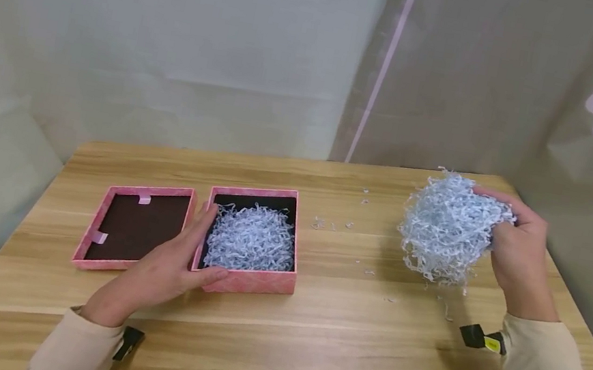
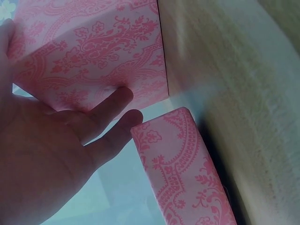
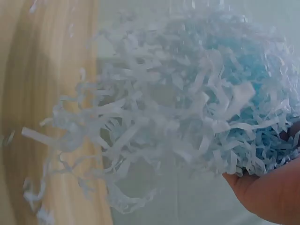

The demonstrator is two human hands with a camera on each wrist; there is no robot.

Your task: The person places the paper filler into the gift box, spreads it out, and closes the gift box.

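Note:
A clump of pale blue shredded paper (image 1: 446,228) hangs above the right side of the table, pinched by my right hand (image 1: 522,258). In the right wrist view, loose strands of the shredded paper (image 3: 159,117) trail from it and the thumb (image 3: 269,192) presses its underside. My left hand (image 1: 171,269) rests against the left front corner of a pink patterned box (image 1: 256,280). Its straight fingers (image 2: 112,105) touch the side wall of the box (image 2: 93,56) in the left wrist view. More shredded paper (image 1: 251,240) lies inside the box over a dark lining.
Left of the box lies a pink lid (image 1: 141,224), dark inside up, with small ribbon tabs. Several paper scraps (image 1: 349,225) are scattered on the wooden table (image 1: 313,360) between the box and the clump. Fabric curtains (image 1: 247,57) surround the table at the back and sides.

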